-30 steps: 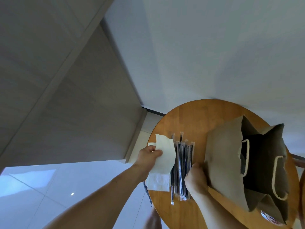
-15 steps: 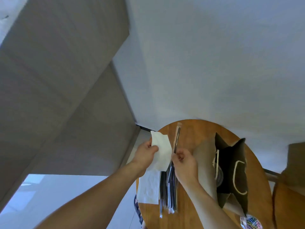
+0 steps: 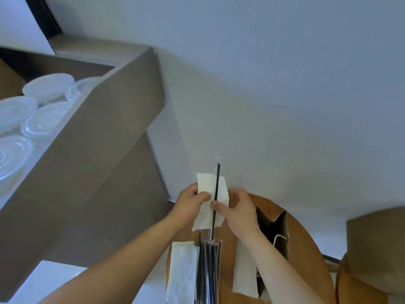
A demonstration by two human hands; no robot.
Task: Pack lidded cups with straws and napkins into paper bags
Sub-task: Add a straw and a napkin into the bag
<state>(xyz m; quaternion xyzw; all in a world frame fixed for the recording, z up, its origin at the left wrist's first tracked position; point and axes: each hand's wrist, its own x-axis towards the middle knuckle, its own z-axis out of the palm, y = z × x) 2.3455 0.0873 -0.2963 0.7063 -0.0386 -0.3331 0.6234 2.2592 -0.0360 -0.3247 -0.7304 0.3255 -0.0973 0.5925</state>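
Observation:
My left hand [image 3: 190,206] pinches a white napkin [image 3: 208,187] held up above the round wooden table [image 3: 306,249]. My right hand [image 3: 237,208] pinches a black wrapped straw [image 3: 217,189] and holds it upright against the front of the napkin. Below the hands lies a pile of black wrapped straws [image 3: 208,270] with a stack of white napkins [image 3: 182,270] to its left. A brown paper bag [image 3: 274,233] stands open to the right of my right forearm; what it holds is hidden.
A shelf at the upper left holds several clear plastic lids or cups [image 3: 32,110] behind a brown panel [image 3: 98,150]. A second wooden surface [image 3: 359,288] and a brown box [image 3: 377,242] sit at the lower right. A white wall fills the background.
Both hands have risen off the table. The right hand brought the single straw up and laid it against the napkin held by the left hand. The camera has tilted upward.

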